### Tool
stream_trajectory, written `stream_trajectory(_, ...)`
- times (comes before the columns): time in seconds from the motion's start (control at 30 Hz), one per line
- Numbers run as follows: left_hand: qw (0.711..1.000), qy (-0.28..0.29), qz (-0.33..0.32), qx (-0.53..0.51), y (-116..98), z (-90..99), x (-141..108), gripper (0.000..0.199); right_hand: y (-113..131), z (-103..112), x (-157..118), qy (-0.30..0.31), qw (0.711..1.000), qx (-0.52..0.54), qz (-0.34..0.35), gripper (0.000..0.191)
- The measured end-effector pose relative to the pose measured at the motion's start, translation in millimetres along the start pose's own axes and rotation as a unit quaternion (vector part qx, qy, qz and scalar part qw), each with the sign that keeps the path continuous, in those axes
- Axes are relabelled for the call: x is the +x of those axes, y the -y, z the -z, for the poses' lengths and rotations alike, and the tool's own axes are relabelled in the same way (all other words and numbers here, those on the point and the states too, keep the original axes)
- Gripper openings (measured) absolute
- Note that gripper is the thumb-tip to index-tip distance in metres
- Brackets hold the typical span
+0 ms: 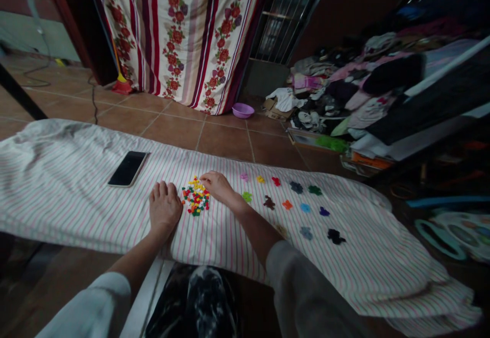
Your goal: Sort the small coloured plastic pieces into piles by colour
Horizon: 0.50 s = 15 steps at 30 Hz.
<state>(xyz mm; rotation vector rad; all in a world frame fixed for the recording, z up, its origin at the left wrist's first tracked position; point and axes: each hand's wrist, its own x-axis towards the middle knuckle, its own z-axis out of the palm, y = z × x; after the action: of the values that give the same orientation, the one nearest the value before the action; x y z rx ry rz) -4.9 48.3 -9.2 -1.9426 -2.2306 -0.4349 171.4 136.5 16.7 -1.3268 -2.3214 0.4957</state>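
My left hand [165, 206] lies flat on the striped cloth [95, 210], its fingers stretched out along the left edge of a mixed heap of small coloured pieces [196, 200]. Red, yellow, white, green and orange show in that heap. Over its upper right edge, my right hand [217, 185] has its fingertips pinched together; whatever is between them is too small to make out. To the right are little single-colour piles, among them pink [244, 177], lime green [247, 196], brown [269, 202], orange [287, 204] and black [336, 236]. My right forearm partly covers a beige pile [281, 231].
A phone [128, 168] rests on the cloth to the left. Beyond the table are a floral curtain [184, 37], a purple basin [243, 110] and a red broom [122, 86] on the tiled floor. Clothes [344, 82] are heaped at the right.
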Motion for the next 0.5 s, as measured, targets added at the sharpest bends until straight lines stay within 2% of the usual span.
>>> stream_trajectory(0.23, 1.000, -0.008, -0.005, -0.001, 1, -2.5, 0, 0.039, 13, -16, 16, 0.027, 0.996, -0.060, -0.055, 0.025)
stream_trajectory(0.5, 1.000, -0.009, -0.001, -0.004, 1, -3.3, 0, 0.039, 9, -20, 19, -0.006, 0.997, -0.027, -0.073, 0.028)
